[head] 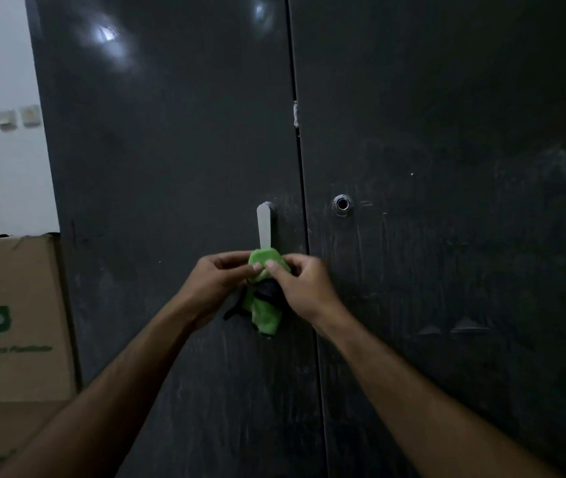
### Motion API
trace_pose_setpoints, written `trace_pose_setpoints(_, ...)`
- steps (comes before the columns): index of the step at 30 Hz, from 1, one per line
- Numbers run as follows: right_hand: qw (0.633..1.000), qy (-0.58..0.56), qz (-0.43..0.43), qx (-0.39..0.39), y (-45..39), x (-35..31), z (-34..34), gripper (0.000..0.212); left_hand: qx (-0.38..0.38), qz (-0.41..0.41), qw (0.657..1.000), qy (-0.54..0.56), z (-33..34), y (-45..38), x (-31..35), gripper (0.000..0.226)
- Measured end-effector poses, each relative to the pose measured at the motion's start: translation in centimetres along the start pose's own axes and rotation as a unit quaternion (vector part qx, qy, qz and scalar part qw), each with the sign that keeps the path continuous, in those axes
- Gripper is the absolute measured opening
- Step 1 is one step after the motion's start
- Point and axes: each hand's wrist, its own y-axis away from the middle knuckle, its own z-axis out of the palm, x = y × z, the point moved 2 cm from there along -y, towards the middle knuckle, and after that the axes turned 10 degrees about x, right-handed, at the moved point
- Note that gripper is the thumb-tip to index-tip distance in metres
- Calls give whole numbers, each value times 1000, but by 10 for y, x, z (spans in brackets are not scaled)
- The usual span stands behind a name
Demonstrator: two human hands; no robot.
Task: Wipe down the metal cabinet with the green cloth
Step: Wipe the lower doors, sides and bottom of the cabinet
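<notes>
The green cloth is bunched against the lower end of the silver handle on the left door of the dark metal cabinet. Left hand and right hand both pinch its top edge. A cardboard box beside the cabinet carries green lettering reading "cip"; its contents are hidden.

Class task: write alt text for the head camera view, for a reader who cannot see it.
Two bare hands, the left hand and the right hand, together pinch a bunched green cloth in front of a dark metal cabinet, just below the silver handle on its left door. A cardboard box stands to the cabinet's left.
</notes>
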Motion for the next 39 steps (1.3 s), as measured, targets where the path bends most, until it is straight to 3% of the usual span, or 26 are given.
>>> trace_pose_setpoints(4,999,1,-26,24,-8,-17,-1,13,21,44,999,-20,2,-9,19,34)
trace_pose_setpoints(10,971,40,-137,192,-21,-70,-4,12,148,134,980,6,7,-19,42,25)
trace_pose_setpoints(14,922,14,-215,323,-23,-84,-27,22,173,164,970,-35,4,-20,38,26)
trace_pose_setpoints(17,855,95,-341,379,-34,-102,-41,21,148,142,973,-109,17,-20,33,29)
trace_pose_setpoints(20,825,230,-408,316,-50,-104,-32,23,117,117,977,-132,30,-21,32,18)
trace_pose_setpoints(24,839,285,-445,130,-57,-79,-9,30,101,93,984,-109,28,-23,35,13)
trace_pose_setpoints(28,837,298,-450,87,-61,-64,-11,51,82,55,993,-60,23,-25,34,23)
trace_pose_setpoints(33,800,337,-491,67,-35,-30,-24,51,84,28,996,-14,27,-23,29,28)
trace_pose_setpoints(35,822,314,-472,63,-34,-32,-24,48,82,20,996,-14,27,-22,32,29)
trace_pose_setpoints(39,908,180,-348,146,-52,-50,-16,38,80,2,997,-11,25,-23,37,32)
